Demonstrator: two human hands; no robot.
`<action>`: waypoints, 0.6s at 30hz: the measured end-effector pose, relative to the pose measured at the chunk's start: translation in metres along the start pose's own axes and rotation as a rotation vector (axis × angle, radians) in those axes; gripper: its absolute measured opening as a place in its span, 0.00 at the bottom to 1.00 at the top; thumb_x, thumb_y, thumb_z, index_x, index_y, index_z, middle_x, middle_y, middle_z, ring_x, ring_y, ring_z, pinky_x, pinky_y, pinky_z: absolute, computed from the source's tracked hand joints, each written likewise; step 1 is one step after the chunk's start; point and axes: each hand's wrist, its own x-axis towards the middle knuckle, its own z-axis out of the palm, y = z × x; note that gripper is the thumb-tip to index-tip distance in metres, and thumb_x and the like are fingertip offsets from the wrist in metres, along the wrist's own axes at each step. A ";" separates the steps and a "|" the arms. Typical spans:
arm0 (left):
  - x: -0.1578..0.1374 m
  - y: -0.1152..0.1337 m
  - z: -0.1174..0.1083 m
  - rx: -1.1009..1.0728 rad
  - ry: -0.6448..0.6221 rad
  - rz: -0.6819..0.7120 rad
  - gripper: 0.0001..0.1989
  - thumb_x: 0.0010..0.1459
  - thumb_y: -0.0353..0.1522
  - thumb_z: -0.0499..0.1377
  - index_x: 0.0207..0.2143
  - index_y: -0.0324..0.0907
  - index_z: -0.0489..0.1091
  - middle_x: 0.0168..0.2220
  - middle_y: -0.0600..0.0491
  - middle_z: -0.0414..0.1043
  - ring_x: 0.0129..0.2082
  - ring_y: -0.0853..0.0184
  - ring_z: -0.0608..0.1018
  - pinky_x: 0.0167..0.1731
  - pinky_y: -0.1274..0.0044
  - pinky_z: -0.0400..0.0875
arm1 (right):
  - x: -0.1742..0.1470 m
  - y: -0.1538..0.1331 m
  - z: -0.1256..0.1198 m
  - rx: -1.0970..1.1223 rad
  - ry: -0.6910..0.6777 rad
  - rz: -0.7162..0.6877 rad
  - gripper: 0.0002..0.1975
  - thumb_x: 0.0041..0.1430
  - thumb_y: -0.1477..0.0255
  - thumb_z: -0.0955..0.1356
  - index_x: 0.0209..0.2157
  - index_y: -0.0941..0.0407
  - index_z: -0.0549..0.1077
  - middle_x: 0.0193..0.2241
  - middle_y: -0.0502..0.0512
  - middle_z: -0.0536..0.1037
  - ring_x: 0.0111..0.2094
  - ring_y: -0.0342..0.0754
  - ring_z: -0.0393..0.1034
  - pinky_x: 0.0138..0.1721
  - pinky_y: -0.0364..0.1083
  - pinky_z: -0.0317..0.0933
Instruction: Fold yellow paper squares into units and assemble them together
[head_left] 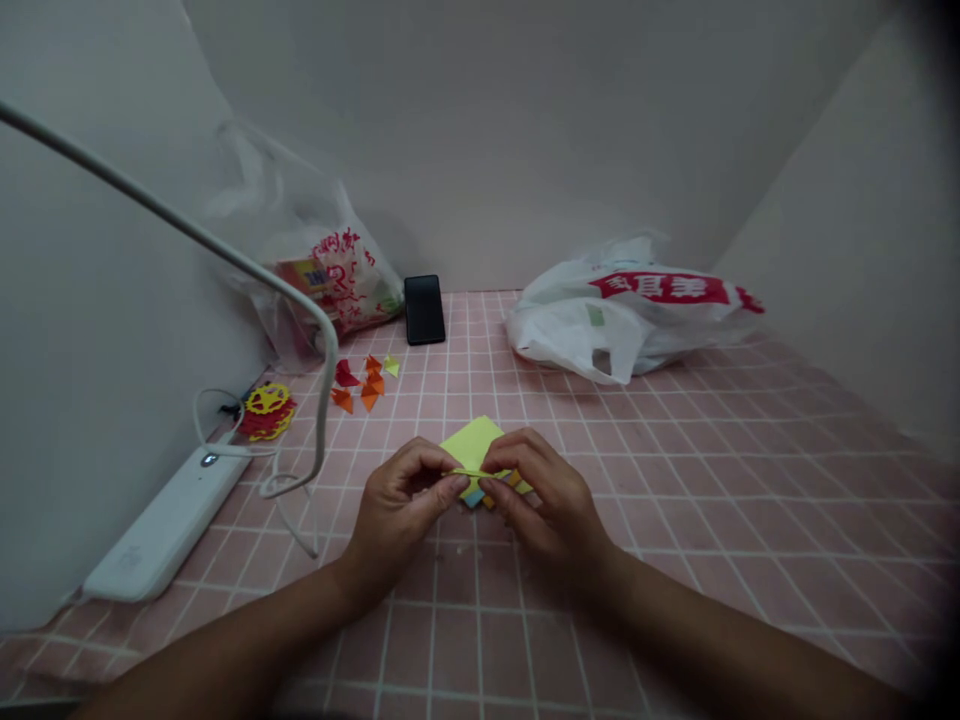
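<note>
My left hand (405, 505) and my right hand (553, 500) meet over the middle of the tiled surface. Between the thumbs and fingers of both, a small folded piece of yellow paper (471, 473) is pinched, seen nearly edge-on. Right behind and below it lies a stack of paper squares (474, 440), yellow on top, with blue and orange edges showing at the front. Farther off to the left sit several small folded paper pieces (372, 385) in orange, red and yellow.
A white cable (202, 235) arcs across the left side above a white power strip (165, 525). Red and yellow gear-shaped pieces (268, 405) lie beside the strip. Along the back are a filled plastic bag (360, 275), a black phone (424, 310) and another white bag (570, 325).
</note>
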 end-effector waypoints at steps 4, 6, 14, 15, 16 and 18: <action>0.002 0.000 -0.001 0.118 -0.028 0.129 0.03 0.55 0.28 0.63 0.28 0.41 0.73 0.32 0.53 0.68 0.35 0.67 0.73 0.37 0.77 0.68 | 0.000 -0.001 0.000 0.032 -0.004 0.025 0.05 0.63 0.78 0.65 0.34 0.54 0.67 0.32 0.53 0.72 0.36 0.50 0.67 0.38 0.50 0.61; 0.002 0.000 -0.001 0.105 -0.083 0.083 0.05 0.56 0.29 0.62 0.28 0.41 0.71 0.30 0.54 0.68 0.32 0.67 0.72 0.35 0.77 0.68 | 0.000 -0.001 0.000 0.047 -0.006 0.050 0.05 0.63 0.77 0.64 0.34 0.54 0.67 0.32 0.53 0.72 0.36 0.50 0.67 0.38 0.50 0.61; 0.000 0.000 0.000 0.062 -0.086 -0.020 0.04 0.57 0.31 0.62 0.30 0.41 0.70 0.30 0.54 0.69 0.31 0.68 0.73 0.34 0.77 0.68 | -0.002 0.002 0.000 0.071 -0.063 0.170 0.04 0.64 0.75 0.65 0.33 0.54 0.68 0.29 0.51 0.73 0.32 0.47 0.68 0.34 0.47 0.60; 0.000 0.000 -0.001 0.052 -0.093 -0.031 0.04 0.57 0.31 0.62 0.30 0.40 0.70 0.30 0.54 0.69 0.31 0.68 0.73 0.34 0.77 0.68 | -0.003 0.003 0.000 0.068 -0.064 0.172 0.04 0.64 0.75 0.65 0.33 0.55 0.68 0.29 0.51 0.73 0.32 0.47 0.68 0.34 0.46 0.59; 0.000 0.001 -0.001 0.038 -0.103 -0.048 0.04 0.57 0.32 0.62 0.31 0.40 0.70 0.29 0.54 0.69 0.30 0.68 0.74 0.33 0.77 0.68 | -0.003 0.003 0.000 0.067 -0.064 0.174 0.04 0.64 0.75 0.65 0.33 0.55 0.68 0.29 0.51 0.73 0.32 0.47 0.68 0.34 0.46 0.59; -0.001 0.001 -0.001 0.021 -0.116 -0.083 0.05 0.57 0.32 0.62 0.31 0.40 0.71 0.28 0.55 0.70 0.28 0.69 0.74 0.32 0.77 0.69 | -0.003 0.003 0.001 0.070 -0.061 0.178 0.04 0.64 0.75 0.65 0.33 0.55 0.68 0.29 0.51 0.73 0.31 0.47 0.68 0.33 0.46 0.59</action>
